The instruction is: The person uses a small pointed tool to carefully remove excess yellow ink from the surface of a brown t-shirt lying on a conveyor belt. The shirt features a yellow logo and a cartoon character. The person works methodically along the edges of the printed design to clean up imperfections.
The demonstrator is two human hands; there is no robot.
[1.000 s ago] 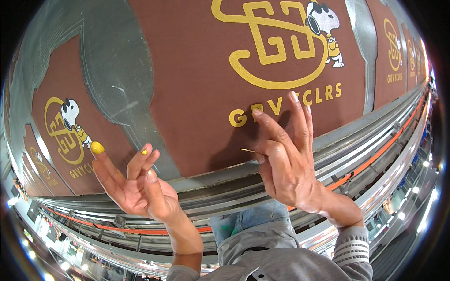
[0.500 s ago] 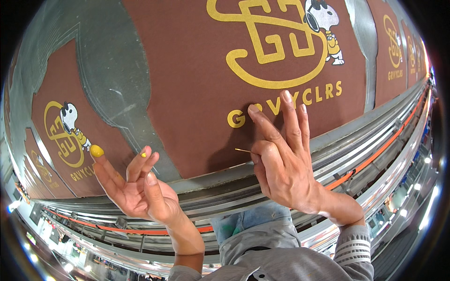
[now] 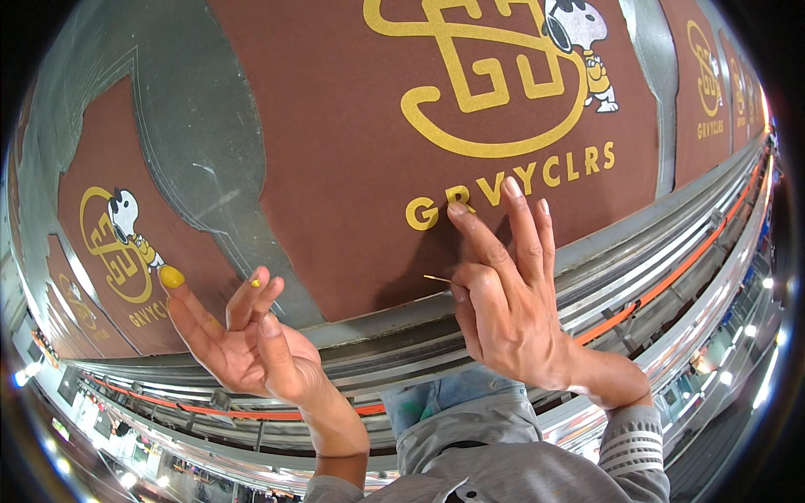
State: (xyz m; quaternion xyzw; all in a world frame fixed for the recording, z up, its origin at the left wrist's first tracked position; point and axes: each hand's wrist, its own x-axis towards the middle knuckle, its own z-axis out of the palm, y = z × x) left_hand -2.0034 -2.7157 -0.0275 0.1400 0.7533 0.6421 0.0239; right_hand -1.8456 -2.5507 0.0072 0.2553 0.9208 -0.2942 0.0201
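1. At the centre of my view is the thin stick, jutting from the right hand just above the near edge of the brown panel. I judge it very light and fairly stiff, but easily snapped or rolled; I'd hold it partway back, leaving its tip free.
2. On that hand, the thumb and bent forefinger pinch the stick; the other three fingers fan out over the yellow lettering. I can't tell whether they touch the panel.
3. The left hand is palm up, its fingers apart and pinching nothing I can see. One fingertip carries a yellow blob; another has a small yellow dab. The blob looks soft, thick and slippery, so I'd take it up only with a tip.
4. The panel seems thin, flexible cloth lying flat on a grey board; I'd lift it by a bare edge, away from the print.
5. Against a second ago, the right hand sits slightly closer to the wearer, uncovering more lettering; the left has barely changed and keeps its blob.
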